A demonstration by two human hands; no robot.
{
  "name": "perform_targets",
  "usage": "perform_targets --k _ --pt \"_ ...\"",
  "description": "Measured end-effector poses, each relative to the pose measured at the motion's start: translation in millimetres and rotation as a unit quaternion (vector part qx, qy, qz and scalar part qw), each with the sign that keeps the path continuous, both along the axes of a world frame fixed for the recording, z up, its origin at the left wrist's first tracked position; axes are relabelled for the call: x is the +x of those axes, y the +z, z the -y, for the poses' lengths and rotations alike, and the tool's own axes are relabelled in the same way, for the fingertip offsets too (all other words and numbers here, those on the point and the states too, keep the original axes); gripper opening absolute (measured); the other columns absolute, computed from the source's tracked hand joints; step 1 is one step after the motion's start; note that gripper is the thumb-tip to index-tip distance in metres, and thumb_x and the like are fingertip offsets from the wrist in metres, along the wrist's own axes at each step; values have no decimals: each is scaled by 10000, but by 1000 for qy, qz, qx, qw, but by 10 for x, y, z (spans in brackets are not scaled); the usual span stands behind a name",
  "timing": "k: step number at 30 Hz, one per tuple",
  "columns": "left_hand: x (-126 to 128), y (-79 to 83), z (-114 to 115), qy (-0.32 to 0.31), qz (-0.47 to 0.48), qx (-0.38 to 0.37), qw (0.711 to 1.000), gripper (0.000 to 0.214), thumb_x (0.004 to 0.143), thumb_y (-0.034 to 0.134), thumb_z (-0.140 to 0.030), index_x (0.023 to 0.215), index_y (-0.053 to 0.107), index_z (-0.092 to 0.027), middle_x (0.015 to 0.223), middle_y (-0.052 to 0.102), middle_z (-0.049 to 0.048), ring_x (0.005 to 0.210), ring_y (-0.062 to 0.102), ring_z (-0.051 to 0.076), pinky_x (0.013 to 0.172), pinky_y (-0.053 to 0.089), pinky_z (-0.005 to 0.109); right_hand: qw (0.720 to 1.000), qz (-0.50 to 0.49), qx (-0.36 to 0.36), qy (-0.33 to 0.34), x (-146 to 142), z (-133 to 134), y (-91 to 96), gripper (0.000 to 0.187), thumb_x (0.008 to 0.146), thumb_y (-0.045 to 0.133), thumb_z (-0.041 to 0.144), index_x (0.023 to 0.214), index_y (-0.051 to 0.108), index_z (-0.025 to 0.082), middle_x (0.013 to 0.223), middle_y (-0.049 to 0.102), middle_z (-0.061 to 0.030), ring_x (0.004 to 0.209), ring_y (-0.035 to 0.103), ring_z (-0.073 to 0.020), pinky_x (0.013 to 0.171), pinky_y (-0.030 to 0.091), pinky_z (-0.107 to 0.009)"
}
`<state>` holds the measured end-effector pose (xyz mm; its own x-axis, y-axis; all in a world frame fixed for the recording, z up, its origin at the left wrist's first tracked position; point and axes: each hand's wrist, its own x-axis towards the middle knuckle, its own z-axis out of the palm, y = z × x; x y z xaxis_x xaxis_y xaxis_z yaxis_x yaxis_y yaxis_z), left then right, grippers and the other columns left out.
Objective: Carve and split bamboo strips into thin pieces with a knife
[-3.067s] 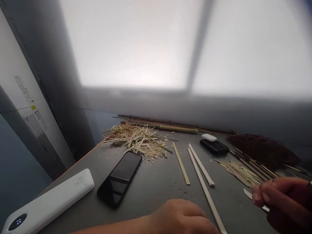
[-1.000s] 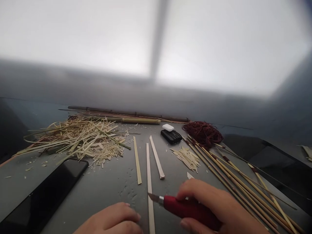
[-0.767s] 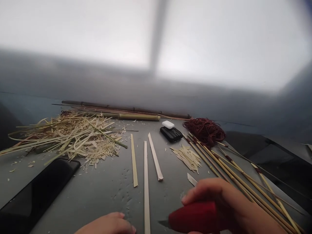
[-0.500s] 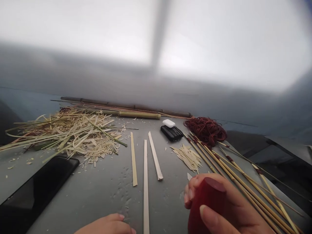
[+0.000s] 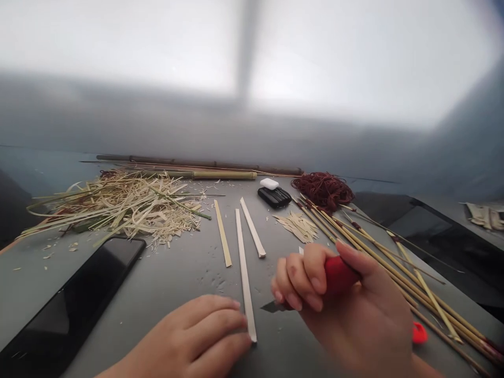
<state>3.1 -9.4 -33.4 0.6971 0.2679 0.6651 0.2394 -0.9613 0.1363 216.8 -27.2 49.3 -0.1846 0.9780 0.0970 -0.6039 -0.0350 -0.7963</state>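
Observation:
In the head view my right hand (image 5: 354,310) is wrapped round the red handle of a knife (image 5: 340,275). Its short dark blade sticks out to the left below my fingers, above the table. My left hand (image 5: 197,336) lies palm down, fingers stretched out and holding nothing visible. Its fingertips reach the near end of a long pale bamboo strip (image 5: 243,273); whether they press on it I cannot tell. Beyond it lie a shorter pale strip (image 5: 253,228) and a thinner yellowish strip (image 5: 223,233).
A phone (image 5: 90,294) and a heap of bamboo shavings (image 5: 149,205) lie left. Toward the right are thin bamboo sticks (image 5: 378,257), small pointed slips (image 5: 297,227), dark red cord (image 5: 325,189), a black case (image 5: 274,197) with a white case (image 5: 269,184) on top, and a red object (image 5: 419,333).
My right hand has turned the knife so its blade shows, pointing left. My left hand has moved up and right to the long strip's near end. The view has shifted slightly.

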Motion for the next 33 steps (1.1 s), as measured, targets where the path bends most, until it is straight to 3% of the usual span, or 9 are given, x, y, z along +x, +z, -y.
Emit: perform_targets --k 4,10,15,16,19,28,33 --pt "-51 -84 5 28 -61 42 997 335 974 419 -403 1173 618 -221 1283 623 49 1231 513 205 1037 456 326 998 -10 52 43 -104 -50 -2 442 846 381 426 500 530 196 398 350 20 434 391 -157 515 365 -309" --pt "-60 -207 -6 27 -89 55 994 276 961 477 -310 1198 614 -274 1326 604 1 1236 525 193 1098 385 365 995 4 63 72 -180 -45 -154 423 820 383 429 469 464 208 397 366 5 435 374 -157 492 330 -296" --pt "-84 60 14 19 -95 55 994 287 960 501 -328 1233 589 -331 1263 654 -6 1167 593 180 1091 391 370 997 12 44 58 -136 -3 -219 414 827 380 437 487 451 211 402 344 16 431 353 -152 499 325 -292" --pt "-93 136 20 22 -149 25 988 311 953 517 -324 1259 573 -330 1303 630 0 1194 580 191 1089 396 375 998 13 41 56 -125 4 -225 411 829 379 434 491 450 211 406 344 16 432 355 -153 498 326 -292" --pt "-108 297 26 18 -191 24 981 317 953 519 -293 1264 576 -321 1301 634 -1 1174 600 199 1066 424 377 997 22 38 56 -106 23 -234 417 830 389 452 491 430 213 419 352 14 443 366 -153 510 340 -294" --pt "-100 264 -36 9 -196 77 978 393 937 518 -441 1297 568 -290 1324 619 -18 1142 613 172 1037 457 283 998 21 2 53 -156 64 -266 451 806 442 518 483 381 209 422 362 14 447 366 -136 522 329 -284" --pt "-102 274 -17 18 -186 81 979 392 942 527 -398 1326 535 -322 1323 618 -12 1163 602 167 1051 442 295 997 35 -4 64 -165 56 -271 464 798 449 533 473 379 209 422 370 8 459 381 -142 538 335 -294"
